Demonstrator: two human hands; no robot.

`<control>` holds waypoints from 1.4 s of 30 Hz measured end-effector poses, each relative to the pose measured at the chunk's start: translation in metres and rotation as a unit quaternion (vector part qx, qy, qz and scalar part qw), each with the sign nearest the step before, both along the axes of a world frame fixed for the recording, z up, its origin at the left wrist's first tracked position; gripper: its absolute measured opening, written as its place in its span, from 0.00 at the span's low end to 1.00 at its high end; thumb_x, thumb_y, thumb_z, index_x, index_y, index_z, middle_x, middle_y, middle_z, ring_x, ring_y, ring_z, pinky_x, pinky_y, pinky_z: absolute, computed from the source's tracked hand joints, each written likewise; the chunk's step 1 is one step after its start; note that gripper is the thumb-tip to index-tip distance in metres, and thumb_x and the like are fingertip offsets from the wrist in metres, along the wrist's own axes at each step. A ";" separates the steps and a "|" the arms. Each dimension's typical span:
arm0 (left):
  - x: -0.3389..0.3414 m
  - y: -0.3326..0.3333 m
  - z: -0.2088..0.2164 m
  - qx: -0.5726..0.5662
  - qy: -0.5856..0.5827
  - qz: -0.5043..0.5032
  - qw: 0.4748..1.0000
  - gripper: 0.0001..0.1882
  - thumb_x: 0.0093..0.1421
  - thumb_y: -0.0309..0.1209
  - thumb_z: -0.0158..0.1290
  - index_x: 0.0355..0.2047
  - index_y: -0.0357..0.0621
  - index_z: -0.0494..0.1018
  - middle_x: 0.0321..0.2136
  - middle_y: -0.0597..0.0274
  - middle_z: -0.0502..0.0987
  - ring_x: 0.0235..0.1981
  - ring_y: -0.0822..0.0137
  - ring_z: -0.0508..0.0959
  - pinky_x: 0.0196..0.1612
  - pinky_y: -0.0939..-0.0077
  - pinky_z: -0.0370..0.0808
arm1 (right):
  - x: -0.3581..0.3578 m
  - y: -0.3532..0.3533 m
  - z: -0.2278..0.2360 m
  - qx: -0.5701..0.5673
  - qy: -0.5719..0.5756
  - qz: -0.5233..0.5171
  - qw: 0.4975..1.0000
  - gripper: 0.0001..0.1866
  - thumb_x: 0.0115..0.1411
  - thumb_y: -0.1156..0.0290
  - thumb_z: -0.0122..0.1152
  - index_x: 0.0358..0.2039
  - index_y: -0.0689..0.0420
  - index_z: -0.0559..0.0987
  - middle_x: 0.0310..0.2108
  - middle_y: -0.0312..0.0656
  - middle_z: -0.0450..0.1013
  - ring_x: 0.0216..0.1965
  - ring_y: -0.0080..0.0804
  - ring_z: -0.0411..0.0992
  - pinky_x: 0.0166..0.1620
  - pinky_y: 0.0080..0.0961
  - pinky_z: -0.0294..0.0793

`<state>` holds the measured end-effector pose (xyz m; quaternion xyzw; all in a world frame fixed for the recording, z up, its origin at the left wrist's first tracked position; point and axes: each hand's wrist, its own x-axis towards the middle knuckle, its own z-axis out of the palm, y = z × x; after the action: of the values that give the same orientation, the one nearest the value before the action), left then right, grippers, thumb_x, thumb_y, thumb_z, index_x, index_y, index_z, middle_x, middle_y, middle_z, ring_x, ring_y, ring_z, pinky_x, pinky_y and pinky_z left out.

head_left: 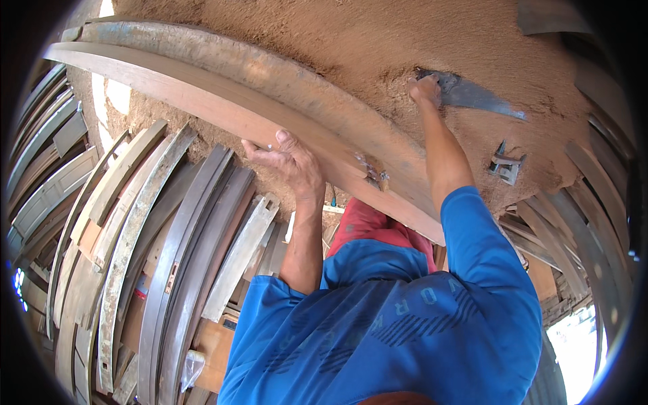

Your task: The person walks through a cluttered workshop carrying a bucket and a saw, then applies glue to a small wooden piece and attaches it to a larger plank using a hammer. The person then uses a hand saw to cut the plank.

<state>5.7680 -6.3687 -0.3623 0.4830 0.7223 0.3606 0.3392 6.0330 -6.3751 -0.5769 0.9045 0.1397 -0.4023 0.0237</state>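
Under my left hand (290, 162) runs a long, smooth, reddish-brown wooden beam (202, 94). The hand is at the beam's near edge, thumb and forefinger apart, not wrapped round it; a tiny white spot shows by the fingers. A rougher, weathered beam (270, 71) lies along its far side. On the sawdust beyond, my right hand (425, 90) is closed on the dark handle of a handsaw (479, 98), whose grey blade points right. Wood chips (372, 170) lie by a notch or dark mark near the beam's right end.
Sawdust (364, 34) covers the ground. Several planks and frame pieces (182, 270) lie to the left, and more timber (574, 236) is stacked at the right. A small metal tool (505, 165) rests on the sawdust. A clear plastic bag (193, 368) hangs among the left planks.
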 end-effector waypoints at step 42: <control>-0.029 -0.306 -0.055 -0.020 -0.172 0.129 0.976 0.31 0.68 0.39 0.52 0.63 0.29 0.61 0.59 0.39 0.70 0.61 0.54 0.71 0.64 0.62 0.66 | -0.046 -0.353 0.431 0.609 0.184 0.353 0.686 0.25 0.67 0.66 0.62 0.62 0.64 0.73 0.51 0.54 0.79 0.49 0.41 0.80 0.48 0.32 0.77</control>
<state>5.7392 -6.6749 -0.4172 0.3094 0.7165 0.4644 0.4185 5.9868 -6.7281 -0.1463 0.5117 0.6646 -0.3491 -0.4178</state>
